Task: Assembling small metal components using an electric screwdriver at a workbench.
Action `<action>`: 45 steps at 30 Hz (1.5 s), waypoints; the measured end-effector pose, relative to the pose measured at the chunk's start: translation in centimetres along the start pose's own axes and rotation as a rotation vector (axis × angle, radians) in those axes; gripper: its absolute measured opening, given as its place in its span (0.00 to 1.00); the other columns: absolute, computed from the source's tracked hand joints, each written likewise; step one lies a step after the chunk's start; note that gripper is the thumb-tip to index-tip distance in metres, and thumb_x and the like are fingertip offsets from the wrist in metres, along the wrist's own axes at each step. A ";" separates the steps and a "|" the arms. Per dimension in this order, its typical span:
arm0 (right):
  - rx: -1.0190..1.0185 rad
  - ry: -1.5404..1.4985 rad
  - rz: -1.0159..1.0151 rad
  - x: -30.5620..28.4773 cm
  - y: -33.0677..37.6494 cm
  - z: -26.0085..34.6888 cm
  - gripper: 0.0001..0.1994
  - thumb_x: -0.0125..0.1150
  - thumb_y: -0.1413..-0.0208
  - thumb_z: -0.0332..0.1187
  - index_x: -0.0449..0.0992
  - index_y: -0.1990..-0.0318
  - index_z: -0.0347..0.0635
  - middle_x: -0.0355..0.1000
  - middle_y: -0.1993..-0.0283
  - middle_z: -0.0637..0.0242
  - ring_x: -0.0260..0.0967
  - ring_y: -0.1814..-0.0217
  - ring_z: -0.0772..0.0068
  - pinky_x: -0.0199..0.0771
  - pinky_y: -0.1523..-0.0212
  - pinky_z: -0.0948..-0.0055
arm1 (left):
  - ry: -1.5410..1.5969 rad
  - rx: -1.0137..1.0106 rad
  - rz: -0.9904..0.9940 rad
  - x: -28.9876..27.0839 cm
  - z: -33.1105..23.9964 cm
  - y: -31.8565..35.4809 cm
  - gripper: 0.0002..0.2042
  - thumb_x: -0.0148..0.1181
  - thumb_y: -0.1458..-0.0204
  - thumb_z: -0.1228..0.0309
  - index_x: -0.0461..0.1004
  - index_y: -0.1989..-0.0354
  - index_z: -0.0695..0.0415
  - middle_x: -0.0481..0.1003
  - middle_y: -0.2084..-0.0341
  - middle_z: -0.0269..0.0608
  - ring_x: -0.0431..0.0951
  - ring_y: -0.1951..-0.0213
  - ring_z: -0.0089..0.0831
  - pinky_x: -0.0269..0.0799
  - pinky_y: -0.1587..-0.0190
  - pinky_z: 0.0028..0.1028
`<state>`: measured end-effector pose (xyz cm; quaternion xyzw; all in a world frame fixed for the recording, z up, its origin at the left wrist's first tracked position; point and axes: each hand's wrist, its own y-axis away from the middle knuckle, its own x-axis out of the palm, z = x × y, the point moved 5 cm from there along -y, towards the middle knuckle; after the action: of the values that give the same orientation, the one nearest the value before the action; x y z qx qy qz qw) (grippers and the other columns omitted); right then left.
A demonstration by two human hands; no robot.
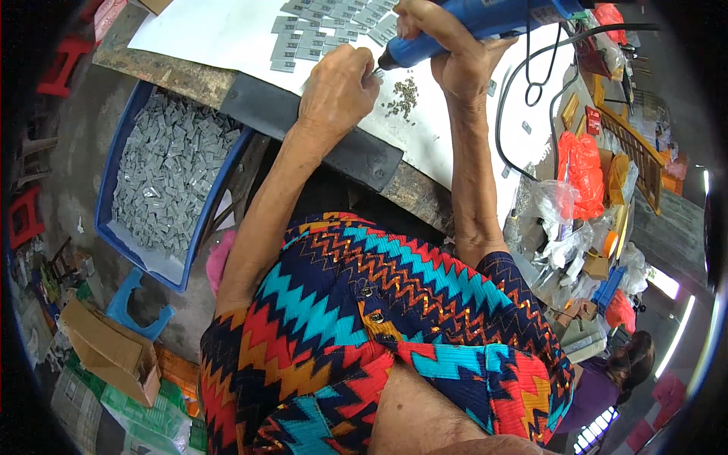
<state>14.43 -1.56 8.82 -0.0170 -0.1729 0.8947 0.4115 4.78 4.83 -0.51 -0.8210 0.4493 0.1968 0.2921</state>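
My right hand (462,61) is wrapped round a blue electric screwdriver (417,50), which lies nearly level above the table and points left. Its black nose meets the fingertips of my left hand (339,89). Those fingers are pinched on a small grey piece (378,73), mostly hidden by the hand. Just right of my left hand, a loose pile of tiny brownish screws (403,98) lies on the white sheet (220,38). Beyond my left hand, several flat grey pieces (309,51) are laid out in overlapping rows.
A blue crate (189,258) full of small grey pieces stands below the table's left side. The screwdriver's black cable (500,129) loops down the right side of the sheet. A dark strip (364,161) covers the near table edge. Red and clear plastic bags (580,174) lie at right.
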 end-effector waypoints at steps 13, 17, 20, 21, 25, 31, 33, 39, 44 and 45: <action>-0.114 -0.002 0.154 -0.4 1.0 0.1 0.17 0.66 0.63 0.26 0.67 0.65 0.42 0.68 0.70 0.68 0.66 0.68 0.76 0.68 0.64 0.75 | 0.021 0.010 -0.010 0.4 -0.5 -0.2 0.07 0.58 0.63 0.79 0.65 0.80 0.62 0.67 0.80 0.47 0.70 0.72 0.45 0.67 0.69 0.39; -0.216 0.057 -0.169 0.8 1.4 -0.4 0.15 0.65 0.63 0.24 0.69 0.65 0.41 0.68 0.70 0.68 0.66 0.67 0.75 0.67 0.63 0.74 | 0.041 0.058 -0.065 0.1 -0.3 -0.2 0.07 0.58 0.63 0.79 0.64 0.80 0.62 0.67 0.80 0.47 0.70 0.73 0.46 0.67 0.69 0.39; -0.128 -0.107 0.102 -0.8 0.6 0.8 0.11 0.61 0.61 0.24 0.68 0.66 0.38 0.69 0.72 0.64 0.67 0.73 0.73 0.70 0.69 0.75 | -0.051 0.007 0.024 0.3 -0.3 -0.1 0.07 0.58 0.62 0.78 0.65 0.79 0.62 0.68 0.79 0.47 0.71 0.72 0.44 0.68 0.68 0.38; -0.108 -0.151 0.097 -1.2 0.2 1.6 0.11 0.60 0.60 0.24 0.68 0.67 0.37 0.70 0.73 0.62 0.67 0.76 0.73 0.70 0.73 0.76 | -0.051 0.004 0.023 0.1 -0.3 -0.1 0.07 0.58 0.62 0.78 0.65 0.79 0.62 0.68 0.79 0.47 0.71 0.72 0.44 0.68 0.68 0.38; -0.161 -0.237 0.085 -2.0 -0.2 3.1 0.08 0.58 0.59 0.21 0.67 0.69 0.35 0.69 0.76 0.58 0.66 0.81 0.74 0.68 0.78 0.77 | -0.094 0.042 -0.003 0.0 -0.5 -0.2 0.07 0.58 0.60 0.75 0.66 0.78 0.61 0.68 0.79 0.43 0.71 0.74 0.40 0.67 0.71 0.36; -0.093 -0.117 -0.028 -3.4 -0.6 2.2 0.10 0.60 0.59 0.22 0.68 0.67 0.35 0.69 0.78 0.61 0.67 0.81 0.74 0.68 0.78 0.77 | -0.105 0.018 0.001 -0.2 -0.4 0.3 0.06 0.56 0.61 0.76 0.66 0.77 0.63 0.67 0.80 0.45 0.70 0.75 0.39 0.66 0.71 0.34; -0.021 -0.075 -0.071 -3.3 -0.4 2.5 0.09 0.60 0.59 0.23 0.68 0.68 0.35 0.69 0.78 0.61 0.67 0.81 0.74 0.68 0.78 0.77 | -0.166 0.050 -0.062 -0.6 -0.8 0.6 0.06 0.55 0.60 0.76 0.66 0.77 0.63 0.67 0.79 0.46 0.69 0.75 0.41 0.66 0.70 0.35; -0.006 -0.008 -0.089 -3.6 -0.4 2.2 0.08 0.60 0.59 0.25 0.69 0.70 0.35 0.69 0.79 0.62 0.67 0.81 0.75 0.68 0.78 0.77 | -0.241 0.050 -0.100 -0.8 -0.9 1.0 0.05 0.54 0.61 0.77 0.65 0.76 0.64 0.66 0.79 0.47 0.69 0.73 0.44 0.65 0.68 0.38; 0.012 0.004 -0.110 -3.8 -0.5 1.6 0.08 0.61 0.60 0.25 0.70 0.71 0.35 0.69 0.79 0.62 0.67 0.81 0.75 0.68 0.78 0.77 | -0.295 0.013 -0.075 -0.9 -1.0 1.1 0.06 0.53 0.62 0.77 0.66 0.76 0.65 0.65 0.75 0.51 0.68 0.70 0.46 0.67 0.67 0.39; 0.013 0.003 -0.110 -3.8 -0.5 1.5 0.08 0.61 0.60 0.25 0.70 0.71 0.35 0.69 0.79 0.62 0.67 0.81 0.75 0.68 0.78 0.77 | -0.298 0.009 -0.082 -1.0 -1.0 1.1 0.06 0.52 0.62 0.77 0.66 0.75 0.66 0.64 0.74 0.52 0.68 0.69 0.46 0.67 0.66 0.39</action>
<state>17.05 -4.54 10.01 -0.0064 -0.1671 0.8719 0.4602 3.40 4.32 0.53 -0.7990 0.3680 0.3023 0.3671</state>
